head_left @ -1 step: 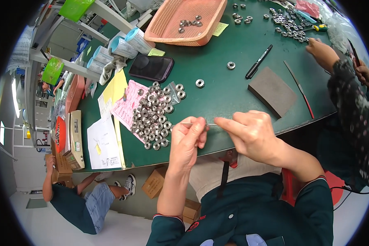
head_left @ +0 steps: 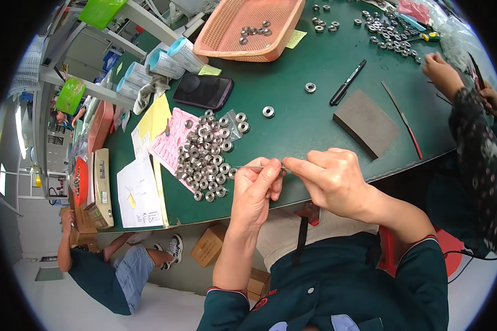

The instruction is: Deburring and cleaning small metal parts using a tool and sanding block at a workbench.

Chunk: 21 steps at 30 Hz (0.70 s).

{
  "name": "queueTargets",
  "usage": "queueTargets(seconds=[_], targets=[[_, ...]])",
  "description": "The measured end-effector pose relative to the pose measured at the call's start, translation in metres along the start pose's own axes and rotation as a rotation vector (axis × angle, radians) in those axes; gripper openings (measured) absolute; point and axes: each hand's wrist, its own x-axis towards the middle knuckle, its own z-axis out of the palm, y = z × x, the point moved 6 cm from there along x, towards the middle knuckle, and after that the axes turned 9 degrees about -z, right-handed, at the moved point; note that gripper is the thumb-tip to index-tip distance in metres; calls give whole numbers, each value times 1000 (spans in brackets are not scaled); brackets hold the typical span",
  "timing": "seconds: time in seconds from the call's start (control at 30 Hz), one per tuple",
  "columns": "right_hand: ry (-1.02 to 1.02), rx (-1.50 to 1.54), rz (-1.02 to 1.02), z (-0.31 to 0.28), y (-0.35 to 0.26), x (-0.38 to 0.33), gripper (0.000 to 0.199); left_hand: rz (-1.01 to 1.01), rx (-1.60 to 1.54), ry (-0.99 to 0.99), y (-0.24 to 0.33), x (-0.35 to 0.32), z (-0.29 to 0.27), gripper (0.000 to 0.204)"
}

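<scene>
Close to the table's front edge, my left hand [head_left: 256,190] is closed in a pinch, thumb against the fingers. A thin metal rod [head_left: 249,167] runs through that pinch, its tip sticking out on the left. Whatever else the left fingers hold is hidden. My right hand [head_left: 331,179] is closed around the rod's other end, its index finger almost touching the left thumb. Just left of my hands lies a heap of small steel rings [head_left: 204,151], partly on a pink sheet [head_left: 168,140]. Two single rings, one nearer [head_left: 268,112] and one farther [head_left: 310,87], lie apart beyond my hands.
Right of centre are a grey-brown block [head_left: 365,124], a black marker [head_left: 348,83] and a slim red-handled tool [head_left: 404,122]. A phone [head_left: 203,91] and an orange basket [head_left: 221,48] stand farther back. At right, a co-worker's hand [head_left: 443,74] is near more rings [head_left: 395,36].
My right hand has shifted slightly left, close against my left hand, and the rod's tip sticks out farther left. The co-worker's hand has drawn away from the far rings.
</scene>
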Motion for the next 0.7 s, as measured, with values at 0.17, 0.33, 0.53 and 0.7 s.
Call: queueTargets(seconds=[0.17,0.33,0.53,0.7], targets=[[84,172,132,-4,7,1,11,25,-119,45,5,0,-18,22],[121,216,175,-8,8,2,12,127,-203,72,14,-6,-19,17],[105,294,219,-4,7,1,12,59,-303,-53,5,-5,-4,13],[94,326,246,-3,8,-1,12,50,-7,-17,8,-4,9,13]])
